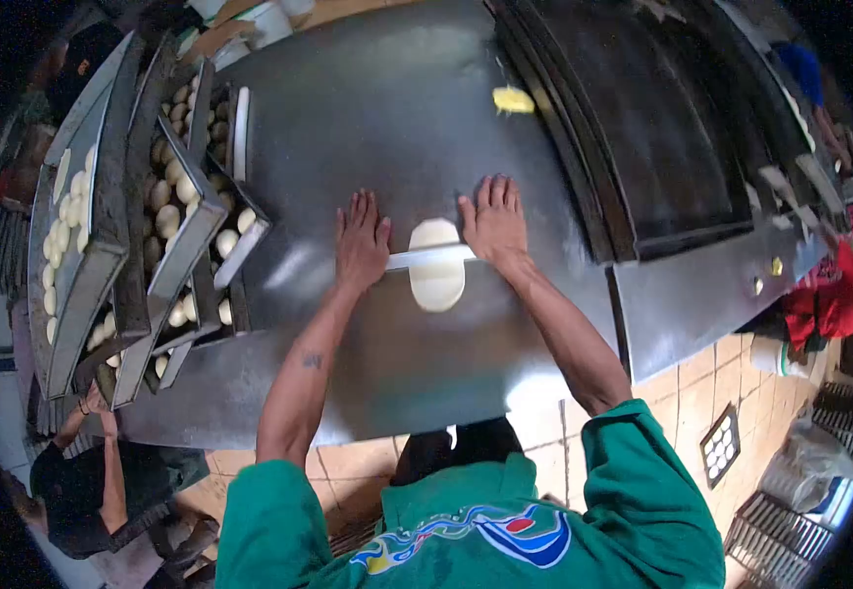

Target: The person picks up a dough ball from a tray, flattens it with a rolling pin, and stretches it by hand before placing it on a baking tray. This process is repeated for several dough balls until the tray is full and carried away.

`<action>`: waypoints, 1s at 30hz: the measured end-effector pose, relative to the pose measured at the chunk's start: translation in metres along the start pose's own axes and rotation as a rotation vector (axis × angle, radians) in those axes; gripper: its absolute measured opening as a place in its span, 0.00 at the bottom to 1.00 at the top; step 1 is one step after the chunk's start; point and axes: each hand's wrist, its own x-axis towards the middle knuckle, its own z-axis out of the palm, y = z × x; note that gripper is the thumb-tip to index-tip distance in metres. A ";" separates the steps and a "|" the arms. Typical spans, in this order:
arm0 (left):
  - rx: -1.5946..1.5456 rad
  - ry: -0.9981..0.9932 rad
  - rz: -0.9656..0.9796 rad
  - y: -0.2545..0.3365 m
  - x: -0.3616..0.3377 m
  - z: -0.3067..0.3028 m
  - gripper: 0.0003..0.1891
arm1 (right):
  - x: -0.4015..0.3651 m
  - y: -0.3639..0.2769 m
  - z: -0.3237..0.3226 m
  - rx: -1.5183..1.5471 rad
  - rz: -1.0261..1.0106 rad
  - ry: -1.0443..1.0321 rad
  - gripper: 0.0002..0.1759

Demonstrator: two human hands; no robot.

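An oval of flattened pale dough (437, 285) lies on the dark metal worktable (368, 118) in front of me. Across its middle runs a thin white rolling pin (431, 257). My left hand (361, 242) lies flat over the pin's left end, fingers stretched forward. Over the right end rests my right hand (497, 221), also flat, with its fingers extended and thumb apart. Both palms hide the ends of the pin. Neither hand is wrapped around it.
Stacked trays (186, 245) of round dough balls stand at left, a white rod (241, 133) beside them. Dark baking trays (662, 128) pile up at right, near a yellow lump (513, 100). Another person's hands (98, 407) touch the left stack.
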 end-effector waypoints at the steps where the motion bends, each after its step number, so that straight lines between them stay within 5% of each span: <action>1: 0.305 -0.027 0.120 0.009 -0.033 -0.003 0.28 | -0.023 -0.003 -0.009 0.003 0.020 -0.017 0.37; 3: 0.312 -0.068 0.139 0.027 -0.102 -0.015 0.28 | -0.082 -0.006 -0.031 -0.048 -0.141 -0.054 0.37; 6: 0.352 -0.048 0.173 0.059 -0.184 -0.027 0.26 | -0.146 -0.007 -0.052 0.046 -0.122 -0.064 0.34; 12: -0.074 -0.013 0.155 0.048 -0.224 -0.031 0.23 | -0.187 0.010 -0.065 0.342 -0.084 -0.067 0.33; 15: -0.165 -0.007 0.086 0.030 -0.173 -0.032 0.22 | -0.153 0.014 -0.054 0.246 -0.072 -0.062 0.34; 17: 0.444 0.122 0.108 0.026 -0.115 -0.026 0.24 | -0.107 0.007 -0.041 0.063 -0.048 0.044 0.33; 18: 0.451 0.124 0.116 0.024 -0.081 -0.021 0.24 | -0.080 0.007 -0.035 0.070 -0.044 0.052 0.33; 23: 0.266 0.306 -0.018 0.005 0.072 0.012 0.25 | 0.038 0.018 -0.008 -0.015 0.284 0.332 0.34; 26: 0.139 0.127 -0.112 0.006 0.121 0.014 0.26 | 0.078 0.027 0.000 -0.012 0.349 0.356 0.36; 27: 0.130 0.147 -0.089 0.002 0.129 0.012 0.26 | 0.087 0.030 0.001 -0.005 0.365 0.359 0.37; 29: -0.476 0.148 -0.177 -0.026 0.121 0.018 0.26 | 0.077 0.029 -0.003 0.087 0.353 0.339 0.38; 30: -0.393 0.091 -0.163 -0.015 0.101 0.007 0.26 | 0.061 0.023 -0.001 0.029 0.327 0.232 0.38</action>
